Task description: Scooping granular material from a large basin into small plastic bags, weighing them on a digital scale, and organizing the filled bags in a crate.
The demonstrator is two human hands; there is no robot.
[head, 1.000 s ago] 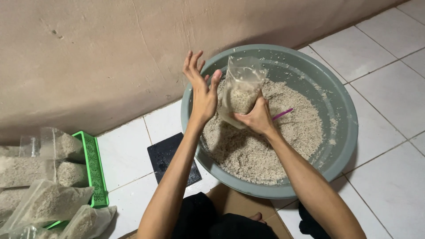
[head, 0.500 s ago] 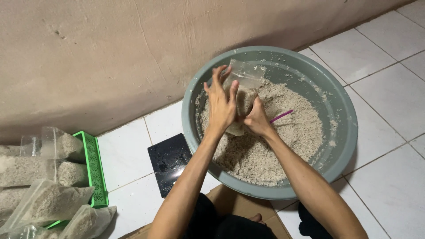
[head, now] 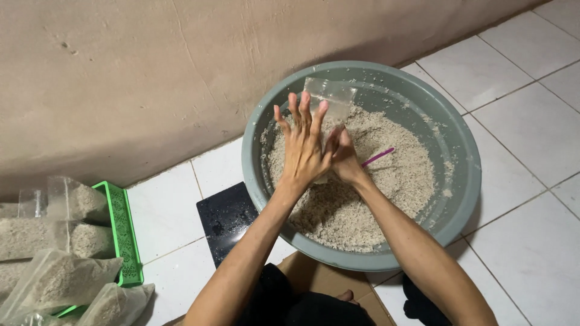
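Hands (head: 302,151) pressing clear bag (head: 331,99), grey basin (head: 465,181)

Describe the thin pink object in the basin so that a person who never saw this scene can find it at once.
Start at the big grey-green basin of pale grainy mix by the wall. Just right of the right hand, a thin pink stick lies slanted on the mix. It is the only bright pink thing there; all else is beige or grey.

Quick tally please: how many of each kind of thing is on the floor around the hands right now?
Round grey plastic basin of pale grainy mix: 1
Clear plastic bag in the basin, held by the left hand and right hand: 1
Thin pink stick in the mix: 1
Flat black scale: 1
Green plastic tray: 1
Filled clear bags by the tray: at least 5
Total: at least 10
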